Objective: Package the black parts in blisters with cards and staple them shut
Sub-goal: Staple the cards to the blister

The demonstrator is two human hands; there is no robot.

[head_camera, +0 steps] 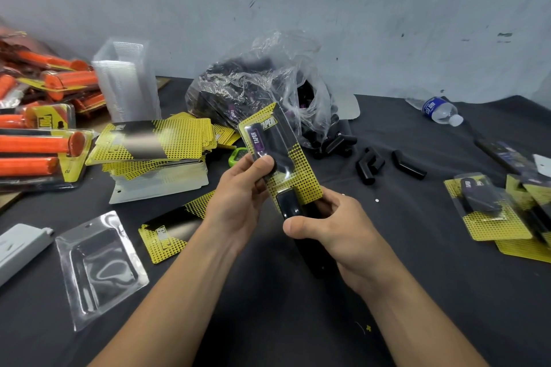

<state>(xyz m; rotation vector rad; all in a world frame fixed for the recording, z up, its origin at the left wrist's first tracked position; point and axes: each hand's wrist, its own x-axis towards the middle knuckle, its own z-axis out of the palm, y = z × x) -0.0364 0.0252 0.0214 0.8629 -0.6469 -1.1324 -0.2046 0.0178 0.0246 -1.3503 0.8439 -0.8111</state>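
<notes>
My left hand [240,197] grips a filled blister pack [278,155] with a yellow-and-black card and black parts inside, held up over the table's middle. My right hand [331,228] grips a black stapler [293,211] whose jaw sits over the pack's lower edge. An empty clear blister [100,267] and a loose card [171,231] lie at the lower left. Loose black parts [387,164] lie beyond my hands, beside a clear bag [259,89] holding more of them.
A card stack [155,146] and a tall stack of clear blisters [126,80] stand at the left, with orange-part packs [41,146] further left. Finished packs [501,211] lie at the right. A water bottle [439,110] lies at the back right. A grey box [21,247] is at the left edge.
</notes>
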